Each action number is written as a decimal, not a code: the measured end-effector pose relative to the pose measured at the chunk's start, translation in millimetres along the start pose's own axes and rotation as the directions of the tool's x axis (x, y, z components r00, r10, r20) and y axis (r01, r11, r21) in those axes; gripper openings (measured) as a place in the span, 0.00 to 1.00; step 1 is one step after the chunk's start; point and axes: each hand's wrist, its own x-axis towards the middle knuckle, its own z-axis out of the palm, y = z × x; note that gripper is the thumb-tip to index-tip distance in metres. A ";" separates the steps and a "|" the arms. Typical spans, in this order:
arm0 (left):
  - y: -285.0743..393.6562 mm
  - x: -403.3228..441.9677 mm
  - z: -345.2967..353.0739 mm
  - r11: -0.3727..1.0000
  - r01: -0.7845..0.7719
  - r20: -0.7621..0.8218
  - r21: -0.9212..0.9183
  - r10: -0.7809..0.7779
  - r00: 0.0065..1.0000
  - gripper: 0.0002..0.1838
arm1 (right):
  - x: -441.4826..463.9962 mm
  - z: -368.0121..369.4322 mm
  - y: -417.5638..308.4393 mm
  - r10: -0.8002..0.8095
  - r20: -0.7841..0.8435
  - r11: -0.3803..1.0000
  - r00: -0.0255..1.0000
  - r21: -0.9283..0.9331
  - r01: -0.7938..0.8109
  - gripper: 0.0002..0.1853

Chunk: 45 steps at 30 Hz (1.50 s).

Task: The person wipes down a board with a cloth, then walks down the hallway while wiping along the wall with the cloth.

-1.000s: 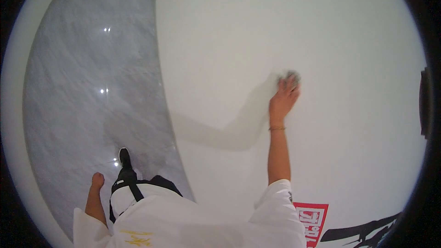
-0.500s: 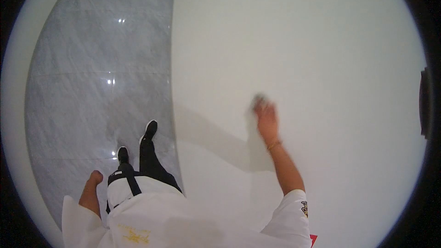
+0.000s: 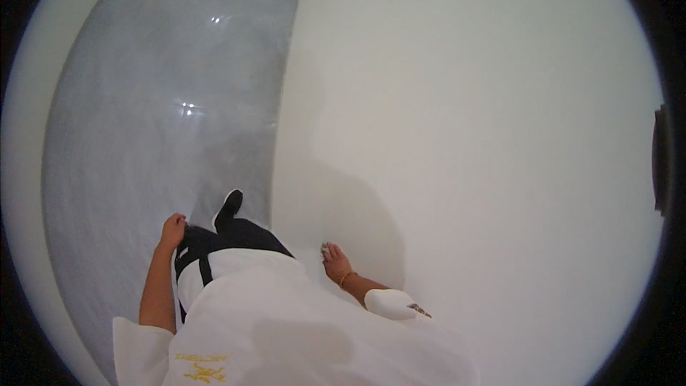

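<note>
Head view. Found right hand (image 3: 336,263) low beside the hip, in front of the white wall (image 3: 493,136), pointing up and leftward across the frame. Noted grip of this hand: fingers drawn together and bent around a small grey wad (image 3: 325,247). Located wad at the fingertips, mostly covered by the fingers, near the wall's lower edge; too small to tell material. Could not tell from this angle whether pressed to the wall or just off it. Recorded thin bracelet (image 3: 347,279) around the right wrist.

Found left hand (image 3: 174,231) on the other side of the body, above the grey floor (image 3: 143,157) and just beside the black trousers (image 3: 246,237). Noted fingers curled inward; unable to tell full closure or contents of this grip.

Logged between the hands: white T-shirt (image 3: 279,300) with yellow print (image 3: 203,369) at the bottom of the frame, dark strap (image 3: 206,269) running down at the waist, one black shoe (image 3: 231,204) on the floor near the wall. Noted broad soft shadow (image 3: 368,207) on the wall, above and right of the right hand. Observed bright light reflections (image 3: 189,108) on the floor.
</note>
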 end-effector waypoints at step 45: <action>389.9 -99.7 -48.6 -0.460 -0.298 -0.518 -0.837 0.841 0.158 0.24 | 157.4 -87.9 79.8 0.197 -0.035 0.928 0.980 -0.315 -0.198 0.22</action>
